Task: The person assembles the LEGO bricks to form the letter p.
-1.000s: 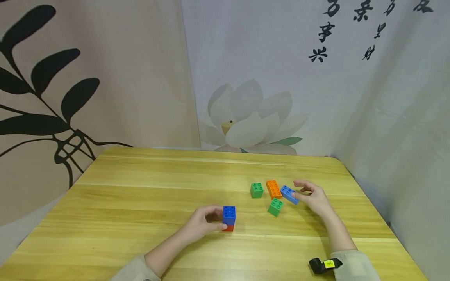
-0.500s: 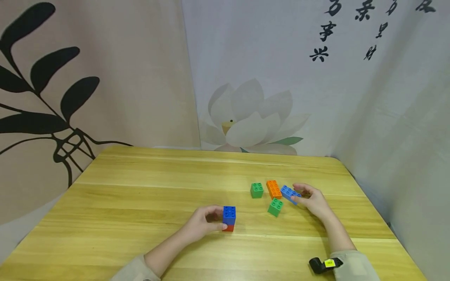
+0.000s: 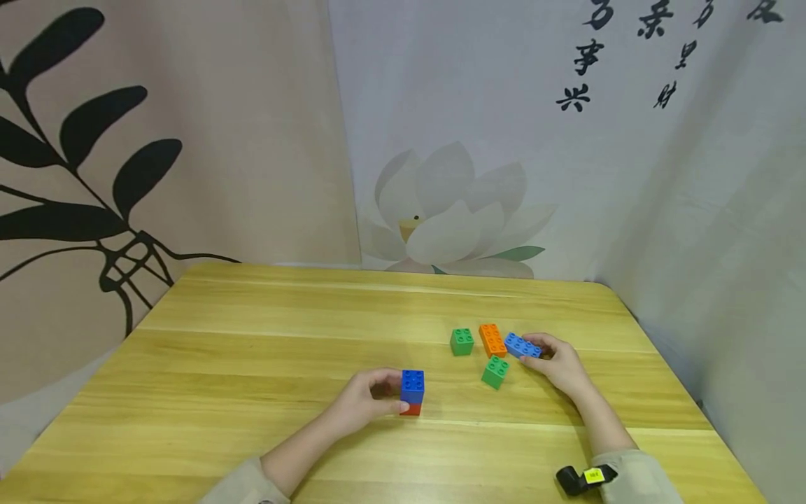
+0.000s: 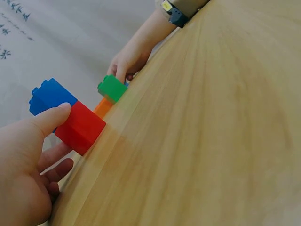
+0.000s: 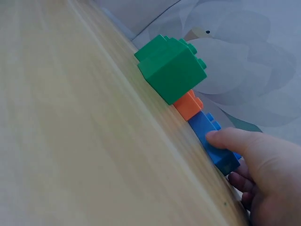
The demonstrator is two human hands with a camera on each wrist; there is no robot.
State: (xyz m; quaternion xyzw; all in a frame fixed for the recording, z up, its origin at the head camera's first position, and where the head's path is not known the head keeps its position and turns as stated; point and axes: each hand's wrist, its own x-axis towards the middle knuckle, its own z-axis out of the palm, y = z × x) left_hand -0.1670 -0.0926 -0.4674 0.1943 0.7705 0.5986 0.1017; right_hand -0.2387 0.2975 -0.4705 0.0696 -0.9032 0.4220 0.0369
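My left hand (image 3: 357, 406) pinches a two-brick stack, a blue brick (image 3: 412, 386) on top of a red brick (image 4: 81, 128). The stack stands upright on the table, the thumb lying across its side. Farther right, my right hand (image 3: 562, 365) grips a long, lighter blue brick (image 3: 522, 346) by its near right end. In the right wrist view its thumb presses the side of that brick (image 5: 211, 143), which lies low at the tabletop; the fingers behind are partly hidden. Left of it lies an orange brick (image 3: 492, 340), with one green brick (image 3: 495, 372) in front and another green brick (image 3: 462, 341) farther left.
The wooden table (image 3: 252, 336) reaches back to a hanging cloth (image 3: 478, 105) printed with a flower and characters. More cloth hangs along the right side. A black device with a yellow label (image 3: 585, 479) sits at the right sleeve.
My right fingers have closed in on the long blue brick, which has turned slightly, its right end swinging back. The left hand and its stack stay in place.
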